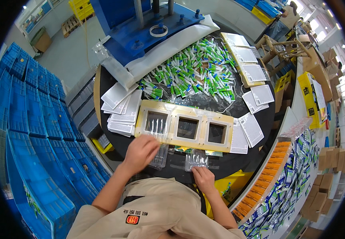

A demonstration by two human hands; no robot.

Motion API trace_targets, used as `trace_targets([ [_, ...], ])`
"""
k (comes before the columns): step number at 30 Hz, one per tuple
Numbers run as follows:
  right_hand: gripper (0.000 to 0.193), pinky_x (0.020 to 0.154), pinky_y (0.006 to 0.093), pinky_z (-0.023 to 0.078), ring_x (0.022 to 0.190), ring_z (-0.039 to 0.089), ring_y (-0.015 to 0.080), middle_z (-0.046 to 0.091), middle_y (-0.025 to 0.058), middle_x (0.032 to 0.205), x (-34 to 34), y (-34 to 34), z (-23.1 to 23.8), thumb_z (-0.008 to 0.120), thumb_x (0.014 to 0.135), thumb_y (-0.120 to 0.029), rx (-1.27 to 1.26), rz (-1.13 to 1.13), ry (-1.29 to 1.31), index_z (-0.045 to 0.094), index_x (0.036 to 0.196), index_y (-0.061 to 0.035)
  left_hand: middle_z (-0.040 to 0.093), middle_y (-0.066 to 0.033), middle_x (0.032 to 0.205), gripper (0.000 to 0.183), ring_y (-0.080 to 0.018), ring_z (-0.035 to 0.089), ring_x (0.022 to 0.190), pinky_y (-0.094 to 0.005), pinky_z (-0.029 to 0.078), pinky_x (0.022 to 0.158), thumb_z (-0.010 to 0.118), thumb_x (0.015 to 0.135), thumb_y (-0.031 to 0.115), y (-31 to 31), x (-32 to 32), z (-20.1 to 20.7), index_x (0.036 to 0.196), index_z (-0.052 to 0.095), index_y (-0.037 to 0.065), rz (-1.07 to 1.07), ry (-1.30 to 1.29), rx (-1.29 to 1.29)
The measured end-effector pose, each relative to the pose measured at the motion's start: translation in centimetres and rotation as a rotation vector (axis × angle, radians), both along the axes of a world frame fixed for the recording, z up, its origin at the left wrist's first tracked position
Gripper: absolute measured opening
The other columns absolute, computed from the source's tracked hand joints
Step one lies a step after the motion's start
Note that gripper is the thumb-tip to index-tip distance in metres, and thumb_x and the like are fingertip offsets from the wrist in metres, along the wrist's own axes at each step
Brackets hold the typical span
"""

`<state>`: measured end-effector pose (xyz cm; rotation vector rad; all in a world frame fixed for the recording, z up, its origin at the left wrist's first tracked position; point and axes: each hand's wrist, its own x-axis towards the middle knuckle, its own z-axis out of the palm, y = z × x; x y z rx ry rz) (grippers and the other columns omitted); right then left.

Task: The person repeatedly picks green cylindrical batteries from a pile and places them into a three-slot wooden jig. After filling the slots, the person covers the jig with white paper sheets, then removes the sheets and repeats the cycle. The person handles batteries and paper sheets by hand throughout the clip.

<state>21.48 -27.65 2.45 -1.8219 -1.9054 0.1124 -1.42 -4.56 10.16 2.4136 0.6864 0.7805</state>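
A yellow frame plate (pixel 184 106) with three square windows lies across the round black table in front of me. My left hand (pixel 142 152) is at its near left corner, fingers closed on a clear plastic blister tray (pixel 156 124) that overlaps the left window. Another clear blister tray (pixel 159 158) lies just right of that hand. My right hand (pixel 204 178) pinches the near edge of a clear blister tray (pixel 196 160) below the plate's middle. The middle window (pixel 187 128) and right window (pixel 216 133) show dark through them.
Green-and-white tubes (pixel 192 71) are heaped beyond the plate. White printed cards (pixel 123 113) lie at left, with more cards (pixel 251 129) at right. A blue press (pixel 156 32) stands behind. Stacked blue crates (pixel 33 119) fill the left side; orange boxes and packaged tubes (pixel 284 179) lie at right.
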Motion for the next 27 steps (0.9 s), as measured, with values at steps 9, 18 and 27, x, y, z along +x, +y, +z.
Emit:
trace_targets([
  [9,0.022,0.069,0.0358,0.056,0.077,0.068,0.0297,0.072,0.0106,0.093,0.7,4.7,6.9,0.078,0.075,0.004,0.175,-0.048,0.237,0.074,0.096,-0.0026,0.054,-0.0171,0.147,0.020,-0.0384,0.048,0.139,-0.0524,0.038,0.117,0.063,0.097,0.019,4.4,1.8,-10.0,0.111,0.060,0.004,-0.087,0.364,0.145],
  [18,0.008,0.066,0.0389,0.053,0.079,0.067,0.0281,0.067,0.0061,0.082,2.1,14.9,-1.4,0.077,0.076,-0.004,0.151,-0.059,0.144,0.070,0.081,-0.0063,0.068,-0.0170,0.118,0.041,-0.0355,0.064,0.115,-0.0525,0.042,0.112,0.077,0.087,0.017,-2.9,-3.0,-7.1,0.121,0.063,0.001,0.007,0.051,0.040],
  [27,0.013,0.065,0.0278,0.053,0.067,0.066,0.0119,0.070,0.0039,0.072,5.9,17.8,-1.0,0.086,0.076,-0.007,-0.514,-0.158,0.819,0.073,0.074,-0.0023,0.037,-0.0073,0.164,0.061,-0.0228,0.031,0.152,-0.0495,0.019,0.125,0.052,0.103,0.047,-8.1,-4.6,-11.3,0.153,0.045,0.012,-0.119,0.648,0.069],
])
